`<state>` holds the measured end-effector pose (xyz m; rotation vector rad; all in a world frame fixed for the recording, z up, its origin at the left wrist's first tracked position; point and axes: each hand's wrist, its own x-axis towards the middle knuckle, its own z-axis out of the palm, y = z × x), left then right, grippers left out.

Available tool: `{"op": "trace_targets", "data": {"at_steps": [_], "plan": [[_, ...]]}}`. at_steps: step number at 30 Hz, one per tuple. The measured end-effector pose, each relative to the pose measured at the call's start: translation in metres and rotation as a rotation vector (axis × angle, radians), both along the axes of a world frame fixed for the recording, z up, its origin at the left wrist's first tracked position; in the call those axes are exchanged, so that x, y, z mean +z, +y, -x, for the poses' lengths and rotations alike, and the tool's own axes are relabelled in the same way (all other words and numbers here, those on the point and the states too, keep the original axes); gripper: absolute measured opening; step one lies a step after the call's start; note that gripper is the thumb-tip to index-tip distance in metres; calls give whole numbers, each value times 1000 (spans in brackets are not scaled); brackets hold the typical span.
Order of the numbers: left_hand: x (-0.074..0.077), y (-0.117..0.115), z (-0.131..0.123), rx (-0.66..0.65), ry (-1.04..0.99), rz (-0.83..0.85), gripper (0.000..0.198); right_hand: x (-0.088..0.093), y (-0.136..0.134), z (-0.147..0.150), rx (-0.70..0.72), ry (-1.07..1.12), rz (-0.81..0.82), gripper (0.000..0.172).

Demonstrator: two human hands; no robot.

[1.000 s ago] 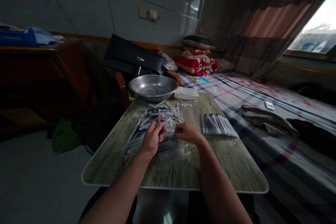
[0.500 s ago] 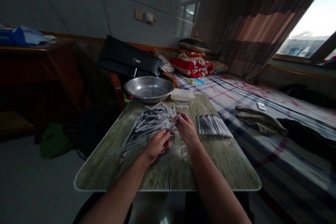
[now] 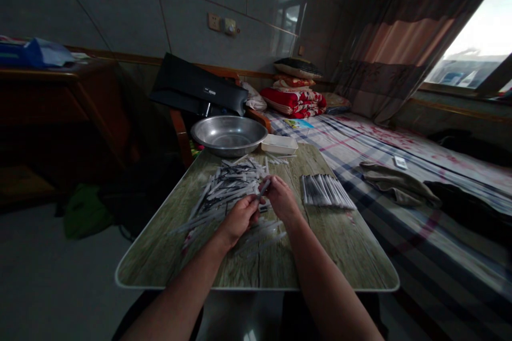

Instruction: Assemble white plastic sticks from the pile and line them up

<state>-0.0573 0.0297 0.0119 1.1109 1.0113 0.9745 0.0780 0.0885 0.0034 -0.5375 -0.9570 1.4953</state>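
My left hand (image 3: pixel 241 216) and my right hand (image 3: pixel 280 196) meet over the middle of the table. Between their fingertips runs a slim, greyish-white stick (image 3: pixel 264 188), slanted, with each hand pinching one end. Its exact kind is too small to make out. Just beyond and left of my hands spreads a loose pile of pale, thin sticks (image 3: pixel 232 184), some with dark parts. A few clear sleeve-like strips (image 3: pixel 260 234) lie beneath my hands. To the right, a neat row of similar sticks (image 3: pixel 328 191) with dark tips lies side by side.
A steel basin (image 3: pixel 230 146) and a white plastic tray (image 3: pixel 280 144) stand at the far end of the wood-patterned table (image 3: pixel 172 269). Right of it is a bed (image 3: pixel 360 138) with a checked sheet. A dark monitor-like panel (image 3: pixel 192 85) leans on a chair behind.
My hands have drawn slightly closer together, and the stick between them shows more clearly. My right fingers have closed in from a slightly raised position. The view has shifted a little.
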Motion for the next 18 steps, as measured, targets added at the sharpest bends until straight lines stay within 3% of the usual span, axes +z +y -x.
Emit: {"op": "trace_targets", "data": {"at_steps": [3,7,11,18], "plan": [[-5,2,-1,-8,126,-131,35,1,-1,-1,95,55,72,26],[-7,3,-2,31,345,-355,31,3,-7,-1,372,87,189,33],[-4,1,-2,121,449,-575,29,9,-19,2,588,81,233,56],[-3,-1,-4,139,515,-610,30,10,-21,3,578,153,204,47]]}}
